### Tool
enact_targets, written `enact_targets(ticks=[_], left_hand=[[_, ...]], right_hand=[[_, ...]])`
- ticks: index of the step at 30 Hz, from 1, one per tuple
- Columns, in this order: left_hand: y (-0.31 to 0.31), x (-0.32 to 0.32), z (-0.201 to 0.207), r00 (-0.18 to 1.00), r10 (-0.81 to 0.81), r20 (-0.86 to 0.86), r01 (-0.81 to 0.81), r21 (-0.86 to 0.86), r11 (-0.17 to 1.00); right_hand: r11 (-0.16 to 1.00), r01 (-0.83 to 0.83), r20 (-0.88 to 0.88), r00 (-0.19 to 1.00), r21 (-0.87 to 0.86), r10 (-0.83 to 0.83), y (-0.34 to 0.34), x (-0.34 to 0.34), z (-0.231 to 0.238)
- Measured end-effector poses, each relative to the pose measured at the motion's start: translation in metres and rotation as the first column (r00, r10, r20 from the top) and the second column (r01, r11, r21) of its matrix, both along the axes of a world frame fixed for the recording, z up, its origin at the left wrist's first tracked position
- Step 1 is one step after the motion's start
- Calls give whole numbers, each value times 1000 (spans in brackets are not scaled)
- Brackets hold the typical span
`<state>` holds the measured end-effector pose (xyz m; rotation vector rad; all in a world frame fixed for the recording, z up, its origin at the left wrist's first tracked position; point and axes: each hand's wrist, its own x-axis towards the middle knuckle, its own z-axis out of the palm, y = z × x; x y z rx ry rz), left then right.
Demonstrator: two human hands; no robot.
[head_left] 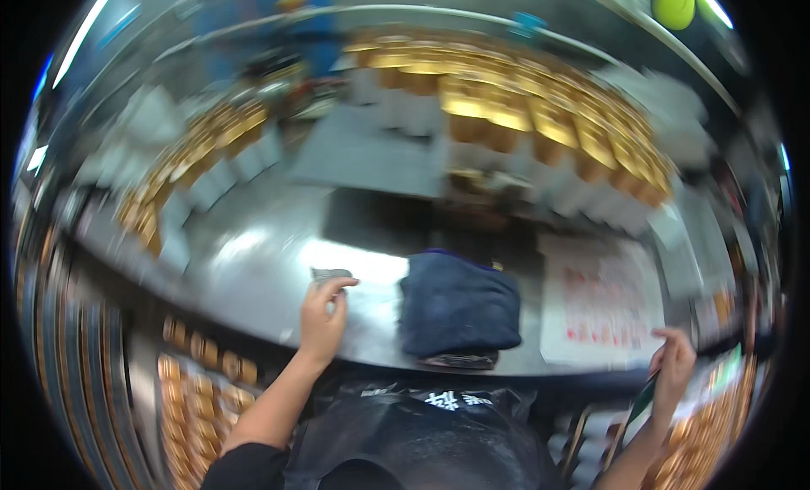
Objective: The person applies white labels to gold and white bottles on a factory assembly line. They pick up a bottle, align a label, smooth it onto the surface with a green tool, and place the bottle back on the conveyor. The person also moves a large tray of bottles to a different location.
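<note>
My left hand hovers over the steel worktop with its fingers bent together. A small grey, flat piece shows right at its fingertips; blur hides whether it is gripped. At the right, my right hand is curled around a thin, dark green strip-like thing that slants down toward my forearm. Its kind is not clear. Between the hands lies a folded dark blue cloth on top of a dark flat stack. Beside my right hand is a white sheet with red markings.
Rows of white and gold-topped packages line the far side of the steel table, with more packages at the left. A grey board lies at the back. Trays of golden-brown pieces stand below the front edge.
</note>
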<state>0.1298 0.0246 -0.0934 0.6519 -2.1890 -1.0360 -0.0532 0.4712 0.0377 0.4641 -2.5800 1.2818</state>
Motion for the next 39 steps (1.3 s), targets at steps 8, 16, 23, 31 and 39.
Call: enact_targets(ticks=[8, 16, 23, 31, 39], left_hand=[[43, 9, -80, 838, 543, -56, -535, -283, 796], [52, 16, -76, 818, 568, -91, -566, -303, 767], [38, 16, -84, 829, 542, -137, -556, -305, 773], [38, 49, -93, 939, 171, -298, -220, -142, 965], [134, 363, -19, 198, 522, 830, -975, 111, 193]], right_hand=[[431, -901, 130, 421, -57, 898, -229, -67, -6], [-15, -969, 201, 36, 246, 979, -397, -18, -26], [-207, -932, 377, -84, 298, 922, -498, -8, -110], [-178, -677, 20, -234, 714, 972, -518, 49, -125], [-462, -824, 213, -412, 328, 886, -618, 222, -45]])
